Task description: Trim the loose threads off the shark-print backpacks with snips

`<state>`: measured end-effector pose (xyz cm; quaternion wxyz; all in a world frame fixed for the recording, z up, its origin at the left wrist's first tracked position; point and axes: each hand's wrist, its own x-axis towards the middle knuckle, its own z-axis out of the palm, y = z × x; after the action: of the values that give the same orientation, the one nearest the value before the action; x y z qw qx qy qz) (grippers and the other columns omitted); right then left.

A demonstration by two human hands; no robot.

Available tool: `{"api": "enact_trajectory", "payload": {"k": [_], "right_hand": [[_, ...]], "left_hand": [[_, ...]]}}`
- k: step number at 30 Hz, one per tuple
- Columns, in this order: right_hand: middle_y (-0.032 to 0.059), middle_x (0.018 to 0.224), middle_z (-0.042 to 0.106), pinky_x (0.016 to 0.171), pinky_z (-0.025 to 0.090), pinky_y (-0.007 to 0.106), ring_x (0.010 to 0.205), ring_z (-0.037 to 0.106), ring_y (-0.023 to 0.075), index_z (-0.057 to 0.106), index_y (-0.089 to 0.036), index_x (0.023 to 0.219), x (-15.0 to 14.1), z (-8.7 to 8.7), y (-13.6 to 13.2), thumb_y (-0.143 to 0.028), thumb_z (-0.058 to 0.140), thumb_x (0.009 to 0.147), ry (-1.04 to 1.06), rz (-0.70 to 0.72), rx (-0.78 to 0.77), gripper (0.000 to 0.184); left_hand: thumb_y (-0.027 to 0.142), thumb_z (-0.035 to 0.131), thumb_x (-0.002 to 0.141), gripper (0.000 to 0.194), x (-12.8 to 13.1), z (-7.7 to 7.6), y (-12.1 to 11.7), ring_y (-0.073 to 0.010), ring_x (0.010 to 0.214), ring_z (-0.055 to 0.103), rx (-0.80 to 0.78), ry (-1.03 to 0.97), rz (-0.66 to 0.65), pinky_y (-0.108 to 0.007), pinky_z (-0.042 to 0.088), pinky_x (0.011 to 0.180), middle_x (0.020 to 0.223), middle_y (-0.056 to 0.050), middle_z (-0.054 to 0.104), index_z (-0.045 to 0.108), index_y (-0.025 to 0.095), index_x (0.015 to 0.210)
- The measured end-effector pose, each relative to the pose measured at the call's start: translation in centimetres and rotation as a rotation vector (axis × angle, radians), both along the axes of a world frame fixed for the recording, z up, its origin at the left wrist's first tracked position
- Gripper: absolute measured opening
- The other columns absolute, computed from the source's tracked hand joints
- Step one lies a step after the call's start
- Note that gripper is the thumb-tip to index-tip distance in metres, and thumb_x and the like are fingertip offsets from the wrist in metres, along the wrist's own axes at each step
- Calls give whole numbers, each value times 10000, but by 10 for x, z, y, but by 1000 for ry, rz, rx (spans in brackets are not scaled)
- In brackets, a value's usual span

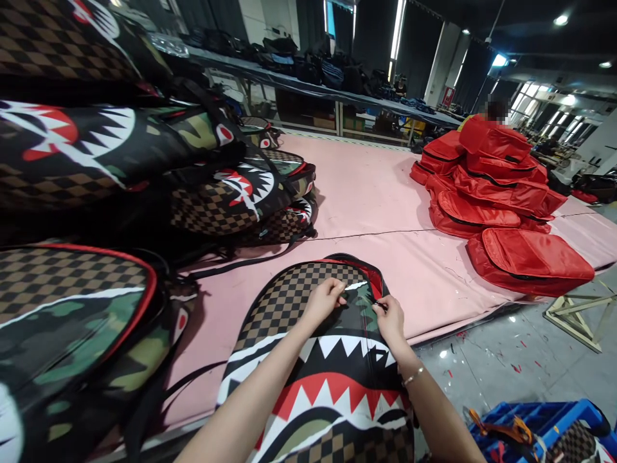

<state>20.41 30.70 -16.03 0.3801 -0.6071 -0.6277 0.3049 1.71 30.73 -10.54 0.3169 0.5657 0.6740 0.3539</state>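
A backpack (332, 360) with brown-and-black checks, camouflage patches and a printed shark mouth lies before me on the pink-covered table. Its top right side gapes at the zipper, and red lining (377, 278) shows inside. My left hand (326, 301) is over the upper front panel with thumb and fingers closed together; whatever is between them is too small to make out. At the right edge of the opening, my right hand (391, 319) pinches a small dark part at the zipper, seemingly the zipper pull. A bracelet circles the right wrist.
Similar shark-print backpacks (62, 141) are piled high on the left. Red bags (501, 173) are heaped at the far right of the pink table (357, 186). A blue crate (544, 424) and a wooden stand (578, 321) are on the floor at right. A person sits behind the red heap.
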Motion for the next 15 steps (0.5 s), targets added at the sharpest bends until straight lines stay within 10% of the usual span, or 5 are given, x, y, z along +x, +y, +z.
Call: {"api": "enact_trajectory", "payload": {"k": [7, 11, 15], "right_hand": [[59, 815, 633, 707, 485, 302, 759, 609, 181, 540, -144, 868, 92, -35, -71, -456, 545, 724, 310, -62, -52, 343], [34, 759, 640, 594, 475, 246, 689, 596, 169, 598, -142, 850, 140, -70, -131, -438, 716, 577, 450, -318, -244, 419], [-22, 503, 564, 335, 316, 216, 348, 430, 105, 625, -142, 855, 139, -88, -182, -527, 625, 654, 476, -359, -373, 434]], "left_hand": [[572, 505, 713, 388, -99, 30, -148, -148, 561, 535, 149, -356, 429, -256, 464, 557, 567, 11, 537, 491, 189, 652], [547, 680, 573, 536, -117, 3, -247, -233, 952, 580, 48, -318, 648, -304, 484, 814, 1084, -42, 606, 578, 232, 995], [641, 633, 570, 850, -86, -27, -293, -275, 1250, 383, -116, -468, 649, -411, 325, 1035, 1399, -12, 386, 350, 328, 1307]]}}
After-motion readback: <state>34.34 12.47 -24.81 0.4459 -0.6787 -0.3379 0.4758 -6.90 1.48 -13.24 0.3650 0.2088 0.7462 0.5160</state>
